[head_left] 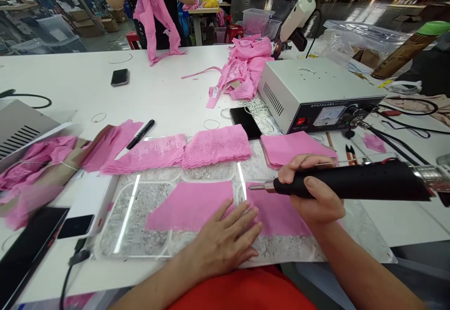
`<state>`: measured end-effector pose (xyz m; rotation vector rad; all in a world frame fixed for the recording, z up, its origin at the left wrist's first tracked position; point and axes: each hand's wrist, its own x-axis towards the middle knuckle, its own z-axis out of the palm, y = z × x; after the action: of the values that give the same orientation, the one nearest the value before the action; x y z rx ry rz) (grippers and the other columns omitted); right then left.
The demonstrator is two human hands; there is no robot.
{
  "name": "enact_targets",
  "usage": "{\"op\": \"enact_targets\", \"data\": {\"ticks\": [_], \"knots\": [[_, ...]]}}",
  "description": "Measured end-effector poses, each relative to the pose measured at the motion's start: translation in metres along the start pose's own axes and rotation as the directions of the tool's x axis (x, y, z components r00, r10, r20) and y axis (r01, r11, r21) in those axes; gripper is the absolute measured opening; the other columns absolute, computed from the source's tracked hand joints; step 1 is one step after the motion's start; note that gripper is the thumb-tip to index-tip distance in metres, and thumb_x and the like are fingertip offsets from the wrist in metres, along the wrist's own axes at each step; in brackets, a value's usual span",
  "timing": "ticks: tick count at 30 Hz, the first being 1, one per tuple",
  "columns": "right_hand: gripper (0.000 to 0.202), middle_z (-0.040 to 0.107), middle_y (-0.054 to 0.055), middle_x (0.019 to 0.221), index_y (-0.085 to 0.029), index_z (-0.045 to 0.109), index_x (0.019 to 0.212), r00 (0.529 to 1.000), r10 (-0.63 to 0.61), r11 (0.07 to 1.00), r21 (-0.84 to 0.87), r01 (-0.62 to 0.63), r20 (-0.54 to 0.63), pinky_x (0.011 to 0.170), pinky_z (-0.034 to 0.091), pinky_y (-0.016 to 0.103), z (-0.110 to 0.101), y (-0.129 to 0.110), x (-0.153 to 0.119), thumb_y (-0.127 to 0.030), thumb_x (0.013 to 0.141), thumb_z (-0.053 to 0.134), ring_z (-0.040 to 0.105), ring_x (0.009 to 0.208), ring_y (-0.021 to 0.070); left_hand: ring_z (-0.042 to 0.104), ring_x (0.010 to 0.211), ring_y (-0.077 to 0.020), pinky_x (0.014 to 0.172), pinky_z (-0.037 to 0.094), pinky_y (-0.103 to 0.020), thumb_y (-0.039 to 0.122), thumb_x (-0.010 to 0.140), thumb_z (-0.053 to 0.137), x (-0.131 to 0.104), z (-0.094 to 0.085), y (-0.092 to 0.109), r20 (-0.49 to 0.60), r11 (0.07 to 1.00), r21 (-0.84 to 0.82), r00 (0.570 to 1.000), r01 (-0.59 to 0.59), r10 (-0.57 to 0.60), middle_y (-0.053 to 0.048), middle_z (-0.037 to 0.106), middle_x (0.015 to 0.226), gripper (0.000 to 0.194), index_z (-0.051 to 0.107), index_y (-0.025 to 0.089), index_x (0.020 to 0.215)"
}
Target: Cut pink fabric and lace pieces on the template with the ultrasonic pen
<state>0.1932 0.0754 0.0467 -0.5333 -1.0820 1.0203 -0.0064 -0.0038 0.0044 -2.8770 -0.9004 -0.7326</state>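
Observation:
My left hand [228, 235] lies flat with its fingers spread, over the right end of a pink fabric piece [191, 204] and the gap beside a second pink piece [277, 214]. My right hand [318, 192] is wrapped round a black handheld tool [351, 181]. The tool's metal tip points left, above the upper left part of the second piece. Both pieces rest on a clear template [135, 216] over a speckled board. Behind them lie pink lace pieces [218, 146] and a stack of plain pink pieces [298, 148].
A grey control box [319, 94] with cables stands at the right, beside a pink garment pile [249, 61]. A black phone [246, 122], pen [140, 134] and white scale [86, 202] are nearby. Across the table, a person [154, 10] holds pink fabric.

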Motion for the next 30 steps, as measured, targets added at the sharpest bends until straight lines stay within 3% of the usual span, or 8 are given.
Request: {"op": "enact_targets", "data": {"ticks": [3,7,25,30], "knots": [[0.012,0.059,0.002,0.081,-0.020,0.064,0.087,0.998,0.039,0.999,0.033,-0.041,0.040,0.050,0.051,0.029,-0.003,-0.005,-0.004,-0.021,0.076,0.063,0.058,0.056,0.0114,0.056,0.124,-0.0216,0.116,0.031,-0.038,0.032,0.100,0.047,-0.007,-0.005,0.002,-0.029,0.998,-0.047,0.999,-0.030,0.029,-0.005,0.068,0.122,0.029,0.063,0.014,0.116],[0.012,0.059,0.002,0.080,-0.020,0.065,0.088,0.996,0.055,0.998,0.027,-0.057,0.070,0.050,0.051,0.029,-0.002,-0.007,-0.008,-0.023,0.076,0.065,0.059,0.056,0.0118,0.057,0.122,-0.0214,0.112,0.037,-0.037,0.031,0.099,0.049,-0.012,-0.007,0.005,-0.022,0.998,-0.066,1.000,-0.024,0.023,-0.006,0.067,0.123,0.027,0.062,0.014,0.115],[0.010,0.059,0.001,0.080,-0.021,0.062,0.090,0.986,0.061,0.998,-0.007,-0.061,0.154,0.051,0.053,0.030,-0.001,-0.005,-0.008,-0.020,0.080,0.063,0.059,0.060,0.0126,0.061,0.115,-0.0218,0.100,0.047,-0.036,0.030,0.101,0.045,-0.010,-0.005,0.006,-0.017,0.996,-0.087,1.000,-0.008,0.006,-0.006,0.069,0.118,0.028,0.061,0.013,0.116],[0.012,0.058,0.001,0.080,-0.021,0.063,0.091,0.979,0.101,0.991,0.066,-0.115,0.176,0.049,0.051,0.028,-0.001,-0.014,-0.008,-0.025,0.079,0.066,0.058,0.057,0.0116,0.061,0.116,-0.0220,0.101,0.046,-0.037,0.031,0.101,0.047,-0.009,-0.008,0.005,-0.026,0.997,-0.069,0.999,-0.027,0.025,-0.005,0.069,0.120,0.028,0.062,0.014,0.116]]}}
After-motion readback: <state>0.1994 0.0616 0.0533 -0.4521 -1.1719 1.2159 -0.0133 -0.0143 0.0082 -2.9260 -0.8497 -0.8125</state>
